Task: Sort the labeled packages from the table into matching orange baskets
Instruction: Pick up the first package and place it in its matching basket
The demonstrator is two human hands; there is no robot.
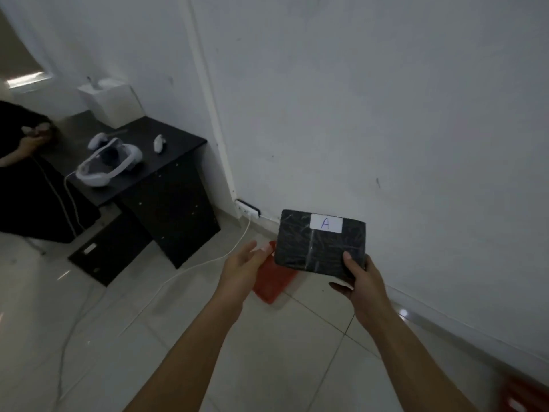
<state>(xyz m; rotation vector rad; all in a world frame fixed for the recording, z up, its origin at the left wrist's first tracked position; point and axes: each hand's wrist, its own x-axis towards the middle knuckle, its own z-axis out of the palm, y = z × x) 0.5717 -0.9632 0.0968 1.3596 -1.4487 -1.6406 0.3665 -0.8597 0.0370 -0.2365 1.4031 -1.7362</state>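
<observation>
Head view, the only one there is: the right hand [361,281] has the black package [320,243] pinched at its near right corner, thumb on top, fingers curled under. That is a grip on one corner only, and the rest of the package sticks out to the left and away from it, unsupported. The white label [326,223] reading "A" sits on the far edge, well beyond the thumb, facing up and easy to read.

The left hand [248,263] is released, fingers spread, holding nothing, hovering just left of the package's free edge without clearly touching it. Below and left of the grip, an orange basket [273,281] lies on the floor tiles [178,337], half hidden behind both hands. A second patch of orange [523,396] shows low and right of the grip, at the frame's corner, too blurred to read.

Here is the danger as I judge it: the wrapping looks slick, so a corner pinch could let the package swing or slip before it is over the basket. No marking shows on either basket, so an A package could land in the wrong one. A white cable [190,267] trails across the floor left of the grip, a likely snag for a foot.
</observation>
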